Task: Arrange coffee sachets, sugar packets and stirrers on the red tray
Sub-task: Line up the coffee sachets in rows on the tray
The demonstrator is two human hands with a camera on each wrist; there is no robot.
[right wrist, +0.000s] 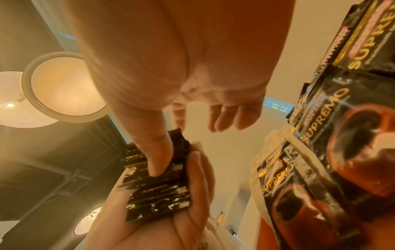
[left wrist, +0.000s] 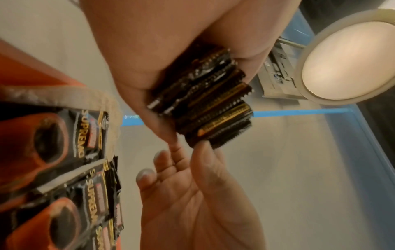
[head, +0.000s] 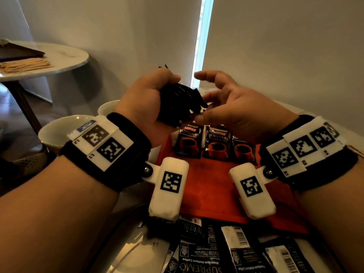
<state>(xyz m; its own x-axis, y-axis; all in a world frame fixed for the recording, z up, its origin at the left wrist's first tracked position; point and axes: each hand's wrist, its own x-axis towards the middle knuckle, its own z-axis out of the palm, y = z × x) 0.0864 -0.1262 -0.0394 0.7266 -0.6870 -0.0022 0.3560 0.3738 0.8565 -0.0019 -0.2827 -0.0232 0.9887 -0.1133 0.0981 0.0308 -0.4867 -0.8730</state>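
Note:
My left hand (head: 145, 101) grips a stack of black coffee sachets (head: 177, 103) edge-on above the far end of the red tray (head: 206, 186). My right hand (head: 232, 103) is beside it with relaxed fingers. Its thumb (right wrist: 158, 160) lies flat on the stack (right wrist: 158, 194), and the other fingers (right wrist: 224, 116) stay stretched out and apart from it. A row of three Kopiko Supremo sachets (head: 216, 144) lies face up on the tray under my hands. No sugar packets are visible.
Several loose sachets (head: 216, 249) lie face down on the table in front of the tray. Two white cups (head: 57, 133) stand to the left. A round side table (head: 65, 56) at the far left carries wooden stirrers (head: 25, 65) and a dark tray.

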